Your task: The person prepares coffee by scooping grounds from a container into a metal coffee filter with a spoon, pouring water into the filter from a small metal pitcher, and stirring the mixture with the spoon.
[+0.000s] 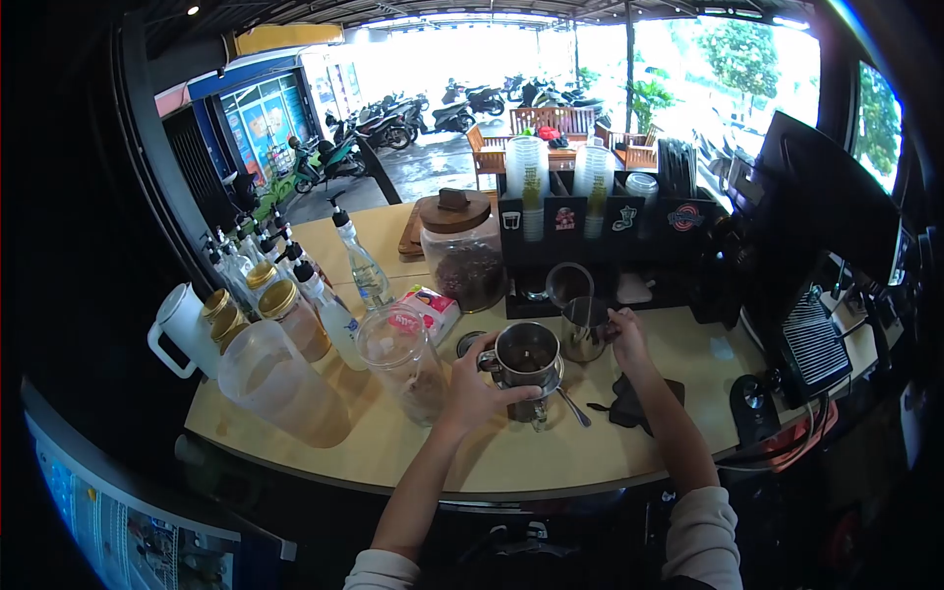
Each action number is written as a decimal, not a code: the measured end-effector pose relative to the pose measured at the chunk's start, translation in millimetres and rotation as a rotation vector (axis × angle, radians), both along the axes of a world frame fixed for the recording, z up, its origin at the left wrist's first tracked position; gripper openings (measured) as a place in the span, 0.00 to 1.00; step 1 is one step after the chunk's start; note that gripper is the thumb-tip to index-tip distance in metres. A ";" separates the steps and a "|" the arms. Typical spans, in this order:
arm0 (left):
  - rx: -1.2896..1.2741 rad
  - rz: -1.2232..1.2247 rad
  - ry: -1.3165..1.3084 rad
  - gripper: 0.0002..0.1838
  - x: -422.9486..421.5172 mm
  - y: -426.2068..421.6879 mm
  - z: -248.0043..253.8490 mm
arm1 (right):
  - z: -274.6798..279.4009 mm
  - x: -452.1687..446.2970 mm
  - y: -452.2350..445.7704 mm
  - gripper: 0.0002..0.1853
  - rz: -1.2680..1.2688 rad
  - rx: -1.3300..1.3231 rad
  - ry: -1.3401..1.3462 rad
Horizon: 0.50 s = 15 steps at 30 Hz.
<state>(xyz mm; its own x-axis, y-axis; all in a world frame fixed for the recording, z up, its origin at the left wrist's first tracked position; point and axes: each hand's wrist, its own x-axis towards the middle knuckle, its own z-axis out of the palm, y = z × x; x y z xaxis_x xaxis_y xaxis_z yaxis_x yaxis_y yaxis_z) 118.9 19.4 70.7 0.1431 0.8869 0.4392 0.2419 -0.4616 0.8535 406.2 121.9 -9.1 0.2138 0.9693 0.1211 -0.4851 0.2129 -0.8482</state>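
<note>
My left hand point(484, 391) is wrapped round a metal cup point(528, 354) with dark contents, which sits on top of a glass mug point(539, 413). To the right, my right hand point(626, 339) grips the handle of a metal pitcher point(586, 330), closed round it. A spoon point(574, 407) lies beside the glass mug, with a dark cloth point(641, 403) to its right. Left of my left hand stands a clear plastic jar point(405, 359) with brown contents.
A large plastic pitcher point(285, 383), syrup pump bottles point(364, 265) and gold-lidded jars point(295, 320) stand at the left. Behind are a wooden-lidded jar point(462, 256) and a black cup organizer point(600, 246). A monitor point(826, 197) stands at the right.
</note>
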 end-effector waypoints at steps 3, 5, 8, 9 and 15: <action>0.003 0.005 -0.002 0.48 -1.3 2.6 -3.0 | -9.3 4.2 1.6 0.09 -0.047 -0.018 -0.145; -0.007 0.003 -0.001 0.48 -0.9 2.3 -3.6 | -1.9 3.6 -7.4 0.08 -0.261 0.100 -0.465; -0.017 -0.006 -0.012 0.49 -0.6 1.4 -3.3 | 39.3 -6.6 -50.7 0.13 -0.518 0.398 -0.955; -0.002 0.003 -0.018 0.49 -0.6 2.6 -6.5 | 42.4 -10.0 -62.8 0.12 -0.313 0.315 -0.925; 0.008 0.001 -0.102 0.48 3.9 1.2 -7.6 | 25.8 -47.2 -118.1 0.12 0.231 0.204 -1.468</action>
